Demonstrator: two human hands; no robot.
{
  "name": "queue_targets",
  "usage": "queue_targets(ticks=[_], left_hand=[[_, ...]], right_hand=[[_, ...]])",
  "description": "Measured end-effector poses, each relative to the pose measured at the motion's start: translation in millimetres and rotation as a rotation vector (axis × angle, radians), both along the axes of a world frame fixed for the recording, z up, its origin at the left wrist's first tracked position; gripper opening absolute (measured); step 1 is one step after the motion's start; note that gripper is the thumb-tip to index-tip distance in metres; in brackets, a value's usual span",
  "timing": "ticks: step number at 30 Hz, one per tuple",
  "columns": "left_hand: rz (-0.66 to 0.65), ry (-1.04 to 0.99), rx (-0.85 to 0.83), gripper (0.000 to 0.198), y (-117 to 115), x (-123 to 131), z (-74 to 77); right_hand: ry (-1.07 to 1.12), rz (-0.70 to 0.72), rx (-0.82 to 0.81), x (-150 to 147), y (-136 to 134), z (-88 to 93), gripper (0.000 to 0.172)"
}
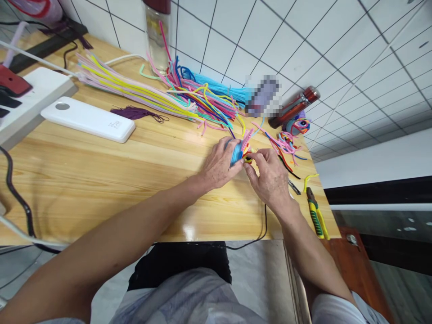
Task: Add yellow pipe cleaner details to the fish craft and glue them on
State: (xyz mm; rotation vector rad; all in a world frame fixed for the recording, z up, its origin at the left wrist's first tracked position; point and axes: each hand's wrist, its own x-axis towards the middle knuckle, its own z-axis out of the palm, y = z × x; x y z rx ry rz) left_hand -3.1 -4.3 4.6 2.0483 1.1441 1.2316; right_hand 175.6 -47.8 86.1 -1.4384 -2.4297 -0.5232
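Observation:
My left hand [220, 163] is closed around a blue pipe-cleaner figure [236, 153] that has pink, yellow and red parts at its right end. Pink twisted pieces [247, 138] stick up from it, away from me. My right hand [270, 174] pinches at the figure's yellow, red and dark end, thumb and forefinger together. The fingertips partly cover that end, so its exact shape is hidden. Both hands are close together above the wooden table [141, 180].
Pipe cleaners in many colours [202, 99] lie across the back. At right are pliers [317, 213], a dark pen-like tool [294, 187], a red flask [293, 108] and a coiled colourful figure [299, 125]. A white power bank [88, 119] and power strip [33, 105] are at left.

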Motion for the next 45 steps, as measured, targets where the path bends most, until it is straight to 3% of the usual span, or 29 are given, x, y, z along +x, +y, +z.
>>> queue_targets(ticks=[8, 12, 17, 21, 27, 38, 45], left_hand=[[-0.003, -0.005, 0.012, 0.058, 1.9, 0.1, -2.2], [-0.002, -0.012, 0.019, 0.057, 1.4, -0.2, -1.7], [-0.003, -0.009, 0.012, 0.056, 0.4, -1.2, -0.3], [-0.007, -0.017, 0.007, 0.055, 0.7, -1.9, 0.2], [-0.001, -0.026, 0.015, 0.056, 1.1, -1.0, -0.4], [-0.028, -0.037, 0.027, 0.055, 2.0, -2.2, -0.3], [-0.040, -0.057, 0.069, 0.054, 4.5, -2.1, -4.2]], right_hand=[[0.040, -0.002, -0.039, -4.1, 4.3, 3.8, 0.025], [0.282, 0.046, -0.008, 3.1, 1.4, 1.4, 0.018], [0.495, 0.083, 0.126, 14.7, -5.9, -16.6, 0.007], [0.458, 0.090, 0.140, 13.1, -10.0, -28.0, 0.017], [0.377, 0.066, 0.013, 6.6, -7.2, -24.9, 0.027], [0.160, 0.027, -0.043, -1.5, 0.3, -9.5, 0.025], [0.179, 0.060, -0.047, -2.5, 1.6, -8.5, 0.026]])
